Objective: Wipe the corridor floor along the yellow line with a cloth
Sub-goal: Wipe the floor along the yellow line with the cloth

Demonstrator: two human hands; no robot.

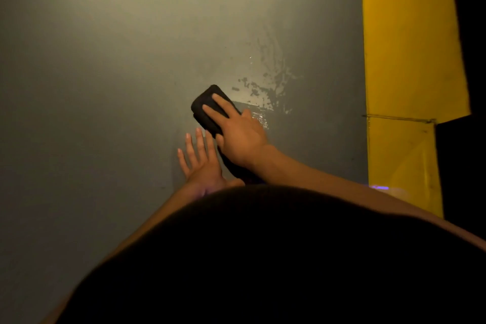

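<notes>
A folded black cloth (206, 105) lies on the grey corridor floor (105, 60). My right hand (238, 130) presses down on it with fingers stretched flat over its top. My left hand (201, 159) lies flat on the floor just below-left of the cloth, fingers spread, holding nothing. To the right of the cloth a wet, streaky patch (268, 87) shines on the floor. The wide yellow line (405, 60) runs up the right side, well to the right of both hands.
My dark torso (263, 258) fills the lower part of the view and hides the floor there. Beyond the yellow line at the far right is darkness. A crack or seam (399, 119) crosses the yellow line. Bare grey floor extends left and ahead.
</notes>
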